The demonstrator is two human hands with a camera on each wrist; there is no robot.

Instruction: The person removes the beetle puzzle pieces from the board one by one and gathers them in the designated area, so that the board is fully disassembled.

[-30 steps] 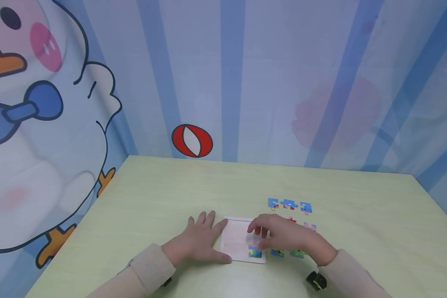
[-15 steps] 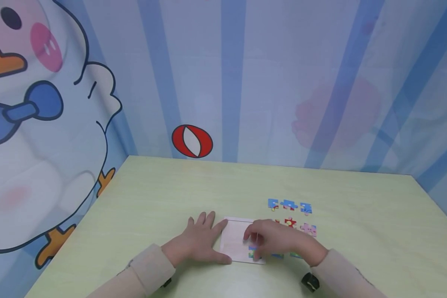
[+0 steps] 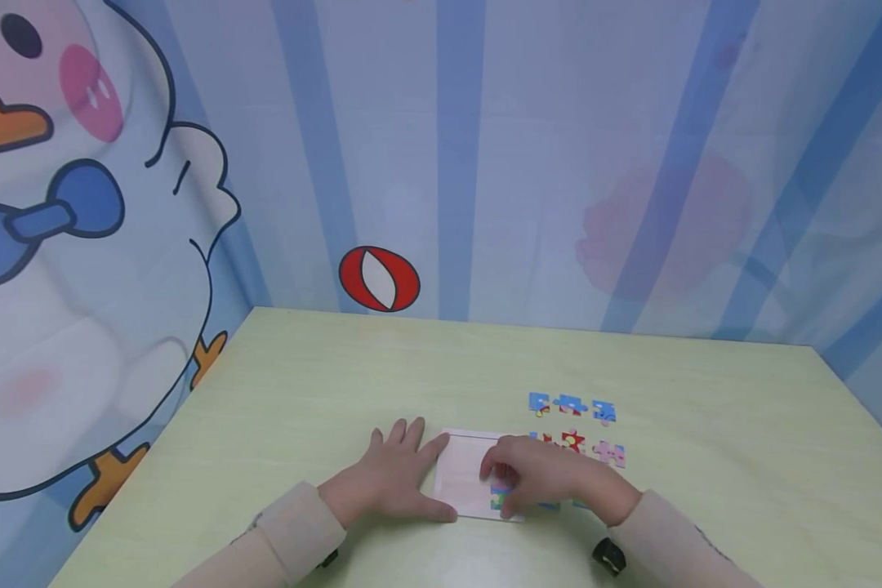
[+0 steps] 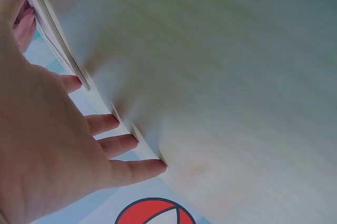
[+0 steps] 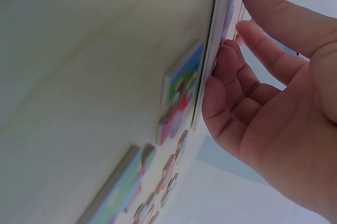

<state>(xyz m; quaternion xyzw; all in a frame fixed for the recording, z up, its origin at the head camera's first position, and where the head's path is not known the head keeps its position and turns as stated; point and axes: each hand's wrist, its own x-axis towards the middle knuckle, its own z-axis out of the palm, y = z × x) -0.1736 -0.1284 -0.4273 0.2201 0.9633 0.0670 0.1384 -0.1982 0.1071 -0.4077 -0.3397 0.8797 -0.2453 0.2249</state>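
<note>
A shallow white puzzle tray (image 3: 459, 474) lies near the table's front. My left hand (image 3: 393, 474) rests spread beside it, thumb and forefinger at its left edge; the left wrist view shows the straight fingers (image 4: 139, 170) on the tabletop. One green-and-blue jigsaw piece (image 3: 498, 495) sits in the tray's near right corner. Over that corner is my right hand (image 3: 547, 469), its thumb down at the near rim. In the right wrist view the thumb and forefinger stand apart at the tray, and the other fingers (image 5: 215, 97) bend loosely against its side. The hand covers part of the piece.
Right of the tray lie several loose jigsaw pieces in rows: blue ones (image 3: 571, 404) farthest back, a red star piece (image 3: 573, 441) and a pink piece (image 3: 610, 453) nearer. The nearest row is partly under my right hand. A printed cloth backdrop (image 3: 514, 163) stands behind the table.
My right hand has come down and slightly left and nearer, its thumb now at the tray's near rim. More of the middle row of pieces shows. The left hand has stayed put.
</note>
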